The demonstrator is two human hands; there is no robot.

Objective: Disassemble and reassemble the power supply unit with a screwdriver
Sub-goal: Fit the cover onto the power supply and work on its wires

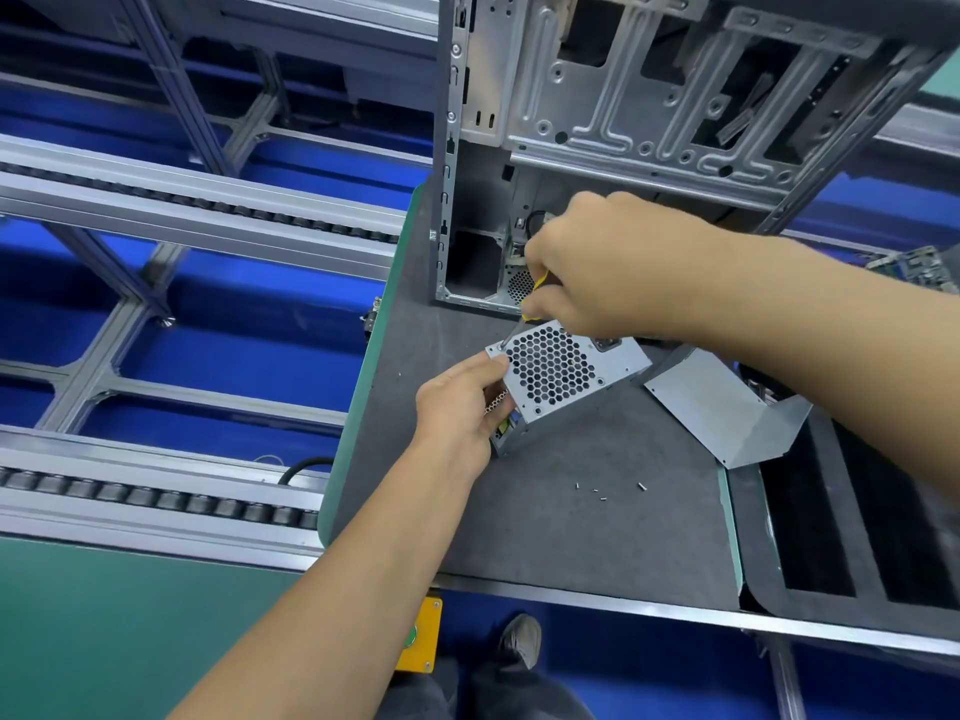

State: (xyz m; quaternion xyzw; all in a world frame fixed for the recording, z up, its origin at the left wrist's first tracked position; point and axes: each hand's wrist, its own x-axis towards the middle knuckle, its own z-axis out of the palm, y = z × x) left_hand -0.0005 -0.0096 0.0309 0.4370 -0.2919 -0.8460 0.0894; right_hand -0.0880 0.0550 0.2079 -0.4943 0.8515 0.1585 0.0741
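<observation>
Power supply unit (558, 379) gripped by left hand (457, 402), right hand (597, 267) above with screwdriver (524, 314)

The left hand (457, 402) steadies the power supply unit (561, 376) while the right hand (597, 267) holds the screwdriver (524, 314) at its corner.

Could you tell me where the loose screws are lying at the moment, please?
In the head view, the loose screws lie on the grey mat, just in front of the power supply unit and left of the bent metal cover.
</observation>
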